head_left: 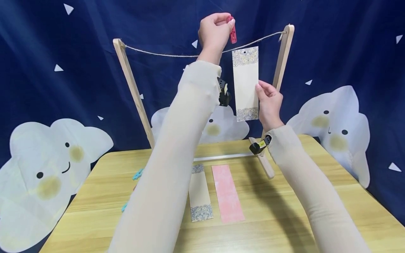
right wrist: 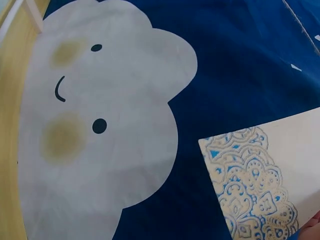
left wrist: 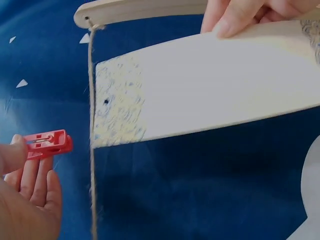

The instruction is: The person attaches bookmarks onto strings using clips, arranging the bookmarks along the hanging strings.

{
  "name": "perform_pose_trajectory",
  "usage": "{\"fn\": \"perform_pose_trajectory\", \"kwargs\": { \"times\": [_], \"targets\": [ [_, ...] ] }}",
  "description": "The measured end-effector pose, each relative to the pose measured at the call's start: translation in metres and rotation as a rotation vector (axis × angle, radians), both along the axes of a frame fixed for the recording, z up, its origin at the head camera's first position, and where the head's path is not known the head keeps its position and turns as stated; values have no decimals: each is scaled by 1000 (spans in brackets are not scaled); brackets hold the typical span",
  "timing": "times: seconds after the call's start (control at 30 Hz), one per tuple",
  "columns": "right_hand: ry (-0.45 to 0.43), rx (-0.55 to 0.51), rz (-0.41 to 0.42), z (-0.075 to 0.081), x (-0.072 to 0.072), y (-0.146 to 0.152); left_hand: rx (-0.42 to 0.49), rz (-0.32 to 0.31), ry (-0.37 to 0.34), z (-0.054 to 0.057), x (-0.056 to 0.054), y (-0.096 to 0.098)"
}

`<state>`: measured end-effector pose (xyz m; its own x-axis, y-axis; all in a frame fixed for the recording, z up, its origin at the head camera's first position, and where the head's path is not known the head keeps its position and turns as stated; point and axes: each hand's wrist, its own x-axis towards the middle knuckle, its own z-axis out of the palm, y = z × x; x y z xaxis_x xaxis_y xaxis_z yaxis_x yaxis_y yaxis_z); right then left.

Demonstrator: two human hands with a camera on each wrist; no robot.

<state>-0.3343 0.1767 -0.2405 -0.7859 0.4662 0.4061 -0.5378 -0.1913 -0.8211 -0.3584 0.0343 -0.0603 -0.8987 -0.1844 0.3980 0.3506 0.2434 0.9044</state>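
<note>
Between thumb and fingers my left hand (head_left: 216, 33) pinches a red clothespin (head_left: 233, 31), held just above a slack string (head_left: 164, 55). My right hand (head_left: 271, 103) pinches the right edge of a cream bookmark card (head_left: 246, 84) with blue lace patterns at both ends. The card hangs upright, its punched top edge close to the string. In the left wrist view the clothespin (left wrist: 49, 142) is apart from both the card (left wrist: 210, 80) and the string (left wrist: 92, 185). One patterned end of the card (right wrist: 255, 190) fills the lower right of the right wrist view.
Two wooden posts (head_left: 134, 91) hold up the string; a foot (head_left: 265, 163) stands on the table (head_left: 284, 225). A patterned card (head_left: 200, 191) and a pink card (head_left: 227, 193) lie there. Blue clothespins (head_left: 137, 174) are partly hidden behind my left sleeve. A blue curtain (head_left: 158, 21) hangs behind.
</note>
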Motion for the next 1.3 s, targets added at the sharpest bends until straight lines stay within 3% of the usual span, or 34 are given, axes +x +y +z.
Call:
{"fn": "perform_pose_trajectory", "kwargs": {
  "times": [0.33,0.57,0.87,1.3],
  "targets": [
    [10,-41,5,0,-4,-3,-41,20,-4,-12,-4,14],
    [2,-25,-17,0,-7,-2,-103,3,-12,-14,-2,19],
    [-4,-41,-17,1,-8,-4,-112,-30,-48,-17,-2,20],
    [40,-147,5,3,-10,-6,-198,-44,-87,-16,-3,20]
  ]
}}
